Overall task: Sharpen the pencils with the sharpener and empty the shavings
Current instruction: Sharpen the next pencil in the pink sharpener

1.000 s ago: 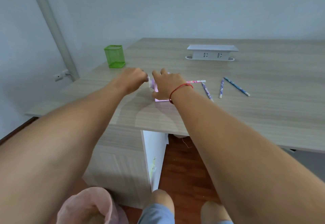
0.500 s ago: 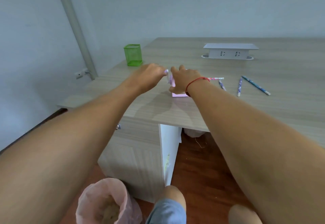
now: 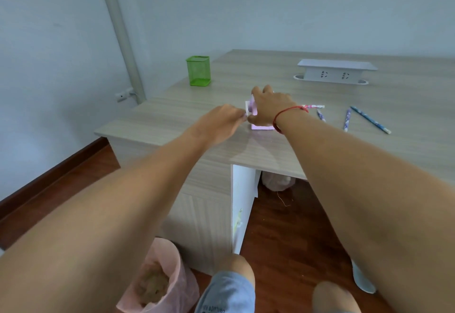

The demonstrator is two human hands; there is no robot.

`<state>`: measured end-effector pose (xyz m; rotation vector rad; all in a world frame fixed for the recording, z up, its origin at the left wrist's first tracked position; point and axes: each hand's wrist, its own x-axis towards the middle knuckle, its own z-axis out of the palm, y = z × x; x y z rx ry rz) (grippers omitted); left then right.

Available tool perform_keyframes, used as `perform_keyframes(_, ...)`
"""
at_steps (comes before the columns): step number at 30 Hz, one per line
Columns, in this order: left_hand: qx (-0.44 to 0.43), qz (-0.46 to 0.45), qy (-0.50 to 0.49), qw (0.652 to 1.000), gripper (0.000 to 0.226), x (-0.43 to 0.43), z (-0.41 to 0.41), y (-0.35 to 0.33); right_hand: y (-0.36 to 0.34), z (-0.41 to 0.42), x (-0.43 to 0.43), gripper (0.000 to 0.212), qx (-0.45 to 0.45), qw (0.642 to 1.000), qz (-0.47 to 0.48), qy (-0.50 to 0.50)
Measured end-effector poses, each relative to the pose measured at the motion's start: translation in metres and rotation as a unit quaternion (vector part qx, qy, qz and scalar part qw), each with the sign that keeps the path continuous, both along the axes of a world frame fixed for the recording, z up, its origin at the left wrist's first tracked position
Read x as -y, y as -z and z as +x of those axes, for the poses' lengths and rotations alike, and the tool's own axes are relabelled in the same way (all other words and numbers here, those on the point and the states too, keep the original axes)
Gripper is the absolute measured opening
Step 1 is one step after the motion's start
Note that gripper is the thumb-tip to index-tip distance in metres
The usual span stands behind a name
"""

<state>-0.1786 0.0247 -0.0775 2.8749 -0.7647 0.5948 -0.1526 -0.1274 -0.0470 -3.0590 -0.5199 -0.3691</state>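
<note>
A pink sharpener (image 3: 261, 127) stands on the wooden desk (image 3: 295, 150), mostly hidden under my right hand (image 3: 269, 108), which clamps down on its top. My left hand (image 3: 222, 118) pinches a small white part at the sharpener's left side. A pink patterned pencil (image 3: 314, 106) pokes out to the right from behind my right wrist. Three more pencils lie to the right: a purple one (image 3: 320, 115), another purple one (image 3: 347, 119) and a blue one (image 3: 370, 123).
A green mesh pencil cup (image 3: 198, 71) stands at the desk's back left. A white power socket box (image 3: 336, 74) sits at the back. On the floor below me is a pink-lined bin (image 3: 160, 278) with shavings. Another bag (image 3: 277, 181) lies under the desk.
The view has swung left and down, showing more floor and bin. Both hands stay at the sharpener; my left hand sits slightly lower at its left side.
</note>
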Motion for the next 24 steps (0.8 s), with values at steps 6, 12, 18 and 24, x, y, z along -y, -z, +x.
perform_keyframes(6,-0.07,0.069,-0.059,0.993,0.033,0.009,0.013,0.017,-0.003,0.003,0.003,0.061,0.0,0.999,-0.033,-0.024)
perform_keyframes(12,-0.099,0.131,-0.079,0.983,0.031,0.006,0.051,0.0,-0.003,0.004,0.005,0.055,0.012,0.999,-0.032,-0.036)
perform_keyframes(18,0.044,0.13,-0.065,0.988,0.019,0.001,0.064,-0.047,-0.004,0.005,0.005,0.054,-0.004,0.999,-0.035,-0.021)
perform_keyframes(24,0.082,0.061,0.032,0.994,0.016,-0.007,0.028,-0.037,-0.005,0.006,0.0,0.059,-0.011,0.999,-0.037,0.003)
